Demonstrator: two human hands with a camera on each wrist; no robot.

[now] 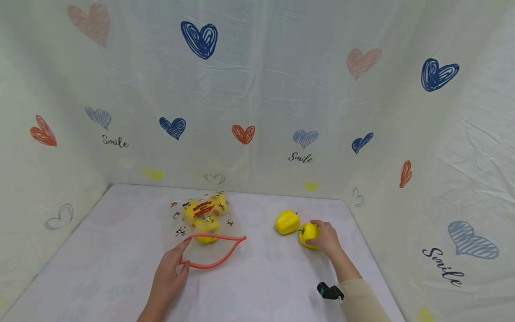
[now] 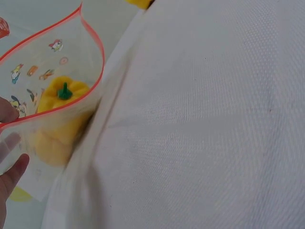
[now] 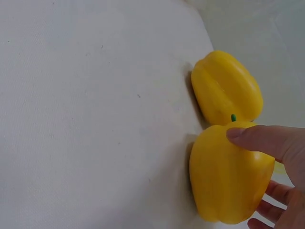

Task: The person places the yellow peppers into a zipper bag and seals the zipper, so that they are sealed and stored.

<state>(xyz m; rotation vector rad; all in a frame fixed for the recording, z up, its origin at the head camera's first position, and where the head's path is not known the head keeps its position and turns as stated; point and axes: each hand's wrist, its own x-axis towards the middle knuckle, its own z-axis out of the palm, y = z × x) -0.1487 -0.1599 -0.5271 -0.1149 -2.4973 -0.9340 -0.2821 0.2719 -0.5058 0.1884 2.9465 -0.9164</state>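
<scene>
A clear zip bag (image 1: 237, 223) with cartoon prints and an orange-red rim lies on the left half of the table, its mouth spread apart. Several yellow bell peppers are inside; one (image 2: 64, 90) shows its green stem through the mouth in the left wrist view. My left hand (image 1: 170, 270) holds the bag by the near left end of its rim, fingers and thumb on either side of the film. On the right, my right hand (image 1: 327, 239) grips a yellow bell pepper (image 3: 228, 176), thumb near its stem and fingers round the far side. Another yellow bell pepper (image 1: 287, 222) lies just beyond it.
The white-covered table (image 1: 257, 295) meets a pale curtain (image 1: 257, 89) printed with hearts and "Smile" at the back and sides. A small black device (image 1: 330, 291) sits at my right wrist by the beige sleeve (image 1: 362, 299).
</scene>
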